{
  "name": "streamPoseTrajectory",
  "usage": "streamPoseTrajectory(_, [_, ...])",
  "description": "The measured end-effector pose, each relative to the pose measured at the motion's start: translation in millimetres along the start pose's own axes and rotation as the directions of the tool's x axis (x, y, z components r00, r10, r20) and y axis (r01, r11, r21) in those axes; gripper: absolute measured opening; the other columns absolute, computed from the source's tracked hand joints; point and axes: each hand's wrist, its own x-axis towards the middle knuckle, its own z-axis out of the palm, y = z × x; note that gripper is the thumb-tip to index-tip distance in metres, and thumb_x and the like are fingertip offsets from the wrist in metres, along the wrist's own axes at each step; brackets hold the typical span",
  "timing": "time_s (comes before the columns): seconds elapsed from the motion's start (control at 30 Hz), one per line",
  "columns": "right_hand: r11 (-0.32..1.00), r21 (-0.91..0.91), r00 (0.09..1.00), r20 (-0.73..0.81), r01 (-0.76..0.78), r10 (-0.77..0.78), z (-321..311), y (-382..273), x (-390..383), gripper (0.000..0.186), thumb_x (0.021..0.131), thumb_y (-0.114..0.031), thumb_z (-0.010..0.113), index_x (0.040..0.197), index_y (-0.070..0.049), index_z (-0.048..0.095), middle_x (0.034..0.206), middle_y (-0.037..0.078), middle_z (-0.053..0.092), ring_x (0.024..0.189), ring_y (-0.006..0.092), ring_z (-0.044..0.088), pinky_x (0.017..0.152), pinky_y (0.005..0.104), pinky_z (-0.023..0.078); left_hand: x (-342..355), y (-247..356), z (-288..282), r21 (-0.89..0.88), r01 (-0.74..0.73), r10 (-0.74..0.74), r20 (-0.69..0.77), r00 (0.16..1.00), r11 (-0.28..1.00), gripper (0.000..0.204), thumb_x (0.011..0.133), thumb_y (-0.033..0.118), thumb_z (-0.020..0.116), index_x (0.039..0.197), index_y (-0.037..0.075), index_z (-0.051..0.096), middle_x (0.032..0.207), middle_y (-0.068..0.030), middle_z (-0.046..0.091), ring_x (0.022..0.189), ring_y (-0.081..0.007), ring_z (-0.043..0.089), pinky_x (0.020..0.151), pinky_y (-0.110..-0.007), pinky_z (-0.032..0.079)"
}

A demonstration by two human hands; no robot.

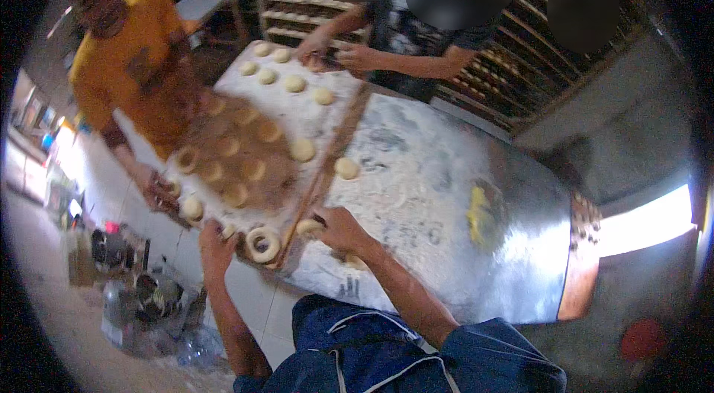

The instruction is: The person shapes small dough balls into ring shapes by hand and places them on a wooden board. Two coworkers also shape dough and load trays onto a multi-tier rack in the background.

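Note:
My left hand is at the near left corner of a floured board, its fingers curled against a small pale piece of dough. To its right lies a thick dough ring with an open hole. My right hand grips another pale piece of dough over the board's wooden edge. Motion blur softens the fingers of both hands. Just beyond my right hand, a round of dough sits on the floured metal table.
Several dough rounds are spread over the board. A person in an orange shirt reaches to its left edge. At the far side, another person's hands are together. Yellow dough or fat lies on the table; racks stand behind.

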Motion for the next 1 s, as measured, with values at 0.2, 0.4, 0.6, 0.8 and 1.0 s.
streamPoseTrajectory(0.2, [0.866, -0.071, 0.825, -0.351, -0.494, 0.442, -86, 95, -186, 0.026, 0.073, -0.016, 0.072, 0.097, -0.006, 0.069, 0.091, 0.017, 0.067, 0.087, 0.0330, 0.065, 0.076, 0.0409, 0.050, -51, 159, 48, -0.444, 0.149, -0.072, 0.186, 0.980, 0.884, 0.040, 0.074, 0.013, 0.076, 0.103, 0.001, 0.051, 0.086, -0.0124, 0.059, 0.080, -0.0221, 0.060, 0.073, -0.035, 0.050])
streamPoseTrajectory(0.4, [0.862, -0.153, 0.746, -0.588, -0.483, 0.313, -100, 147, -225, 0.025, 0.067, -0.015, 0.079, 0.081, -0.005, 0.061, 0.077, 0.012, 0.063, 0.069, 0.0278, 0.062, 0.063, 0.0368, 0.049, -109, 258, 198, -0.339, -0.338, 0.427, 0.236, 0.873, 0.878, 0.043, 0.081, 0.017, 0.073, 0.115, 0.001, 0.052, 0.101, -0.0168, 0.063, 0.093, -0.0282, 0.062, 0.078, -0.037, 0.051])
streamPoseTrajectory(0.6, [0.706, 0.708, 0.679, -0.511, -0.015, 0.527, -79, 156, -278, 0.033, 0.073, -0.007, 0.073, 0.095, -0.002, 0.050, 0.071, 0.009, 0.062, 0.068, 0.0135, 0.058, 0.061, 0.0294, 0.048, -158, 316, 239, -0.640, 0.124, 0.269, 0.479, 0.835, 0.758, 0.029, 0.088, 0.015, 0.065, 0.110, -0.003, 0.061, 0.095, -0.0185, 0.066, 0.084, -0.0285, 0.065, 0.076, -0.037, 0.052])
streamPoseTrajectory(0.8, [0.838, 0.539, 0.702, -0.566, -0.082, 0.432, -105, 127, -313, 0.045, 0.076, 0.000, 0.069, 0.112, -0.005, 0.042, 0.087, 0.010, 0.065, 0.076, 0.0122, 0.059, 0.065, 0.0284, 0.050, -188, 350, 240, -0.705, 0.216, 0.287, 0.522, 0.803, 0.675, 0.023, 0.092, 0.010, 0.060, 0.112, -0.001, 0.064, 0.100, -0.0116, 0.067, 0.091, -0.0172, 0.062, 0.077, -0.031, 0.052])
streamPoseTrajectory(1.0, [0.495, 0.867, 0.973, -0.155, 0.051, 0.171, -134, 141, -350, 0.041, 0.083, -0.012, 0.062, 0.119, -0.003, 0.043, 0.096, 0.010, 0.061, 0.081, 0.0142, 0.058, 0.072, 0.0304, 0.050, -211, 357, 243, -0.714, 0.670, 0.324, 0.695, 0.642, 0.202, 0.040, 0.089, 0.004, 0.060, 0.127, 0.004, 0.049, 0.106, -0.0074, 0.063, 0.095, -0.0157, 0.061, 0.080, -0.030, 0.051])
